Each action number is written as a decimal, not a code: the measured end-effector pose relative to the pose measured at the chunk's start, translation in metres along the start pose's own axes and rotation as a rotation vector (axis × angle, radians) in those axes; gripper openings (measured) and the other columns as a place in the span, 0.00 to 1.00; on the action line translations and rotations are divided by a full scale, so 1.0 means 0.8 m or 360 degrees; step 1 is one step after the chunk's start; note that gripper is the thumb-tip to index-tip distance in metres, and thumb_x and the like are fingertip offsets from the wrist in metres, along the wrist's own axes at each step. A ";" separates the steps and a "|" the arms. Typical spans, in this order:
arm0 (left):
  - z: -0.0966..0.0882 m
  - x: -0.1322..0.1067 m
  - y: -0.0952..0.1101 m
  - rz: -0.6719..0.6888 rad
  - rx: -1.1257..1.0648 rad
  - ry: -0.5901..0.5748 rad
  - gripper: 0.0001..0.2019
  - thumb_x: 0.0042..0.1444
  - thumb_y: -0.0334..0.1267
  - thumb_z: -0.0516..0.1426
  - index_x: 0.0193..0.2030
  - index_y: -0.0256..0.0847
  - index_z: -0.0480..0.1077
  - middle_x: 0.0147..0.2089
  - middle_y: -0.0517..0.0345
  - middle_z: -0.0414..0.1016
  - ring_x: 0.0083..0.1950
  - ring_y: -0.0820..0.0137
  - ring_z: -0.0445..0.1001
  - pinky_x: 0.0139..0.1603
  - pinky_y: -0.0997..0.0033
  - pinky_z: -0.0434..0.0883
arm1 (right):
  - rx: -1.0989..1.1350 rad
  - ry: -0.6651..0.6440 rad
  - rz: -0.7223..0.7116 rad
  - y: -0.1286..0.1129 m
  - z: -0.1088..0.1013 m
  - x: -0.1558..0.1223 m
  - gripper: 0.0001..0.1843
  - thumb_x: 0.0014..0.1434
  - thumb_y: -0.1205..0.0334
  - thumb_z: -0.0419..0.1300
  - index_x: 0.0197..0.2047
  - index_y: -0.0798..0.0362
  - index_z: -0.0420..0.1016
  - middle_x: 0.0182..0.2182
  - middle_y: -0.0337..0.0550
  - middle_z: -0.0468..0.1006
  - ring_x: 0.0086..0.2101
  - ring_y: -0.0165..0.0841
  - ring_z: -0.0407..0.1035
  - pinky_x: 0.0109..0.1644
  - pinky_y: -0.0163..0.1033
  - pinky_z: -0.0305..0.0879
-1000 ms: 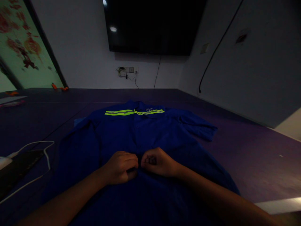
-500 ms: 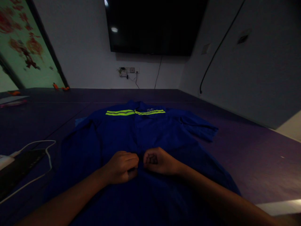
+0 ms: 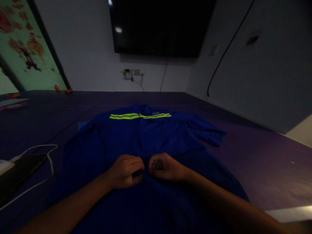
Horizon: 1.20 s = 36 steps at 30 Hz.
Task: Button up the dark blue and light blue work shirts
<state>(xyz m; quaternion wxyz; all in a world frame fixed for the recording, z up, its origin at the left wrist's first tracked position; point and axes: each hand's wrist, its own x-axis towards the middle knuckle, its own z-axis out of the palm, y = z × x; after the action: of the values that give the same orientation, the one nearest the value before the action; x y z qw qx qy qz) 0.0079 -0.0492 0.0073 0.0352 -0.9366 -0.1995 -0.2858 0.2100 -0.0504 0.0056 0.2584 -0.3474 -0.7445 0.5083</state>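
A blue work jacket [image 3: 122, 136] lies spread out front side up, its collar at the far end and its sleeves out to both sides. Yellow-green reflective strips [image 3: 124, 116] cross its chest. Over the jacket's front opening, my left hand [image 3: 128, 170] is closed, with fingers curled and thumb beneath, gripping the jacket's front edge. Close on the other side, my right hand [image 3: 165, 166] is curled in a pinch on the same front edge. The fabric between the fingertips is dark, and any button there is hidden.
On the left lie a dark power strip or board [image 3: 23, 174], a white plug [image 3: 6, 166] and a looping white cable [image 3: 51, 162]. The purple floor surface [image 3: 263, 156] runs back to the wall, where a large black screen [image 3: 161, 26] hangs above sockets [image 3: 133, 73].
Both hands stay at the front opening. The left hand's fingers have shifted very slightly; the jacket lies as before.
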 end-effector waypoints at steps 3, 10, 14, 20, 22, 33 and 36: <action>0.000 0.000 0.001 0.0005 0.0003 0.0010 0.05 0.51 0.35 0.50 0.30 0.38 0.65 0.28 0.59 0.72 0.28 0.75 0.69 0.25 0.76 0.61 | -0.0015 0.0005 0.0019 0.002 0.000 0.001 0.05 0.44 0.68 0.59 0.28 0.58 0.69 0.20 0.35 0.69 0.21 0.21 0.61 0.24 0.27 0.57; 0.001 -0.001 0.001 0.0026 0.0010 0.0028 0.05 0.51 0.33 0.49 0.31 0.38 0.66 0.28 0.59 0.72 0.28 0.75 0.70 0.26 0.76 0.62 | -0.0047 0.0031 0.0029 0.008 0.004 0.002 0.04 0.44 0.68 0.59 0.27 0.58 0.69 0.19 0.34 0.67 0.20 0.22 0.60 0.23 0.27 0.56; 0.002 -0.002 0.001 0.0020 0.0003 0.0028 0.05 0.51 0.32 0.49 0.31 0.38 0.66 0.28 0.58 0.72 0.29 0.74 0.70 0.27 0.76 0.63 | -0.0117 0.0031 -0.0003 0.007 0.005 0.001 0.04 0.45 0.69 0.58 0.28 0.57 0.69 0.20 0.34 0.68 0.21 0.22 0.61 0.23 0.27 0.56; 0.001 -0.001 -0.001 0.0027 -0.0012 0.0024 0.04 0.50 0.32 0.50 0.30 0.38 0.65 0.28 0.59 0.72 0.28 0.75 0.70 0.26 0.76 0.62 | -0.0156 0.0053 -0.0035 -0.001 0.005 -0.001 0.05 0.48 0.64 0.59 0.28 0.57 0.67 0.18 0.33 0.65 0.19 0.21 0.59 0.21 0.26 0.53; 0.001 -0.001 0.000 0.0016 -0.0011 0.0020 0.04 0.50 0.32 0.50 0.30 0.38 0.65 0.28 0.59 0.72 0.28 0.75 0.70 0.26 0.76 0.62 | -0.0132 0.0077 -0.0036 -0.001 0.006 0.000 0.09 0.51 0.60 0.58 0.28 0.57 0.67 0.18 0.33 0.65 0.19 0.21 0.58 0.21 0.27 0.52; 0.001 -0.001 0.000 0.0057 -0.0081 0.0007 0.04 0.49 0.30 0.50 0.30 0.38 0.65 0.28 0.60 0.72 0.28 0.76 0.69 0.26 0.77 0.62 | 0.0126 0.0049 0.0152 0.006 0.007 0.007 0.15 0.51 0.53 0.58 0.26 0.57 0.65 0.14 0.31 0.64 0.16 0.20 0.56 0.18 0.26 0.49; 0.001 -0.001 0.000 0.0084 -0.0086 -0.0030 0.04 0.48 0.29 0.51 0.30 0.38 0.65 0.28 0.60 0.72 0.28 0.76 0.70 0.27 0.77 0.62 | 0.0166 0.0006 0.0290 0.004 0.005 0.007 0.15 0.50 0.52 0.57 0.26 0.57 0.65 0.13 0.30 0.62 0.13 0.19 0.53 0.15 0.26 0.47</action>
<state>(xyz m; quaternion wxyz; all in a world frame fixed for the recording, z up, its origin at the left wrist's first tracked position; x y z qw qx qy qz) 0.0077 -0.0490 0.0064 0.0153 -0.9448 -0.1673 -0.2812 0.2041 -0.0474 0.0011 0.2303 -0.4007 -0.6817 0.5671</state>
